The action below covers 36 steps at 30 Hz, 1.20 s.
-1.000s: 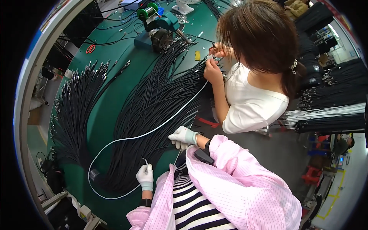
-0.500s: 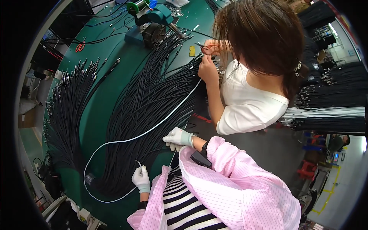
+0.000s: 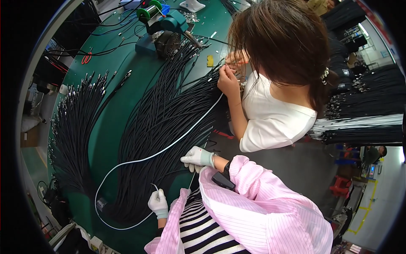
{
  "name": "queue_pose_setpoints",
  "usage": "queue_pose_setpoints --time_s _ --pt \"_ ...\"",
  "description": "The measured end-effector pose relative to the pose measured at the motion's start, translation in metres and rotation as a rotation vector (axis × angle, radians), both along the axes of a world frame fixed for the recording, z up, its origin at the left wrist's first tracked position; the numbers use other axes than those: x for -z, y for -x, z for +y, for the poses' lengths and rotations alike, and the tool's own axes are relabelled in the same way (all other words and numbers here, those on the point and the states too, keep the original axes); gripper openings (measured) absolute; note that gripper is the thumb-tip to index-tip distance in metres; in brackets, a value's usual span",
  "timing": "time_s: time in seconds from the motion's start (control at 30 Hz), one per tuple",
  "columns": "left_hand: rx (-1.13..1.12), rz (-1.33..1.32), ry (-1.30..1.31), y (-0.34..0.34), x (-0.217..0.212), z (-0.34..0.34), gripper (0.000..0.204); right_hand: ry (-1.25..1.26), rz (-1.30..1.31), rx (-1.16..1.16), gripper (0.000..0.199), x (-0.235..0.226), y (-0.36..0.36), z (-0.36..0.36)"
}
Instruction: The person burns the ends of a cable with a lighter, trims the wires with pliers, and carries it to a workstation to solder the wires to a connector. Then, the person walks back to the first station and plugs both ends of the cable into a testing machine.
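My gloved left hand [image 3: 158, 204] is closed on a white cable [image 3: 157, 155] near its end, and a short thin tip sticks out above the fingers. From there the cable loops left over the green table, then across the black cables to a co-worker's hands [image 3: 229, 78]. My right hand [image 3: 198, 158], also gloved, is at the table's edge beside a thick spread of black cables [image 3: 165, 114]. Its fingers are bent and close together; whatever lies in them is hidden. The co-worker's fingers meet at the far end of the black cables.
Another fanned bundle of black cables [image 3: 78, 127] with metal tips lies on the left. Farther back are a teal device with a wire spool [image 3: 149, 13], red-handled scissors [image 3: 86, 58] and a yellow piece [image 3: 210, 61]. The co-worker [image 3: 275, 101] is close on my right.
The view has shifted slightly. Both my hands keep nearly the same hold and place. In the co-worker's hands, the tool's dark tip that showed before is no longer visible.
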State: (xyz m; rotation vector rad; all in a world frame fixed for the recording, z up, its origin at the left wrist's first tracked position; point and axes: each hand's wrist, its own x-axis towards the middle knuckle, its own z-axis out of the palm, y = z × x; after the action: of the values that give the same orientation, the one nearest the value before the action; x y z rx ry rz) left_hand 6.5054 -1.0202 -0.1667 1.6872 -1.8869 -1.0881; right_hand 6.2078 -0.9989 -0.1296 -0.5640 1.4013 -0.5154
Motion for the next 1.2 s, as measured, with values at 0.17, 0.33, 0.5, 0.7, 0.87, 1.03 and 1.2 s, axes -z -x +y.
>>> queue_pose_setpoints --time_s 0.17,0.33,0.5,0.7,0.87,1.03,1.2 --pt "-0.001 -0.027 -0.003 0.003 -0.002 0.0 0.031 -0.001 0.006 0.002 0.038 0.0 0.002 0.0" --pt "0.0 -0.054 0.0 0.0 0.001 -0.001 0.032 0.0 -0.007 0.019 0.038 -0.005 0.0 0.0" --pt "0.012 -0.064 -0.015 0.003 -0.003 -0.001 0.032 -0.004 -0.004 0.023 0.038 -0.003 0.0 0.001" --pt "0.035 -0.094 0.025 0.002 -0.001 -0.001 0.032 -0.015 -0.008 0.013 0.039 -0.002 0.001 0.0" --pt "0.03 -0.089 0.036 -0.003 0.005 -0.002 0.033 -0.016 -0.011 0.021 0.039 -0.002 -0.001 0.0" --pt "0.026 -0.086 0.064 -0.004 0.008 0.001 0.034 -0.036 -0.005 0.009 0.039 -0.003 -0.001 -0.001" --pt "0.033 -0.084 0.038 0.0 0.003 0.0 0.035 -0.019 0.001 0.012 0.039 -0.003 0.0 0.0"
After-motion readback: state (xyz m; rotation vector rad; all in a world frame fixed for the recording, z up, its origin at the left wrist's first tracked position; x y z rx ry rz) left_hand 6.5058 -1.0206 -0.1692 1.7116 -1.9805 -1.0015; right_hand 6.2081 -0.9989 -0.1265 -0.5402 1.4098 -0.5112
